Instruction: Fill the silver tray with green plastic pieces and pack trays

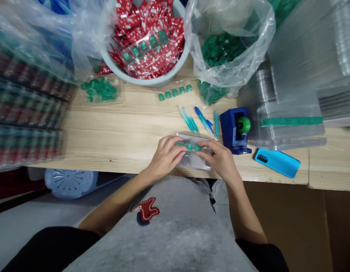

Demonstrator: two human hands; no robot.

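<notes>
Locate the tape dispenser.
In the head view, the tape dispenser stands right of centre, between the pens and the clear plastic stacks, beside the right hand.

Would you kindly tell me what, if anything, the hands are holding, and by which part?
The left hand pinches the left end of a row of translucent green pieces, the right hand its right end.

Soft, even light on tabletop (121, 130) around grip; floor (285, 223) below right of grip dim. Green pieces (188, 146) at fingertips legible, slightly soft. Pale glare on plastic bag (256, 62) beyond grip. Stacked packs (24, 109) far left of grip smeared, stretched edgeward; clear trays (299, 90), upper right of grip, blurred, shiny.
</notes>
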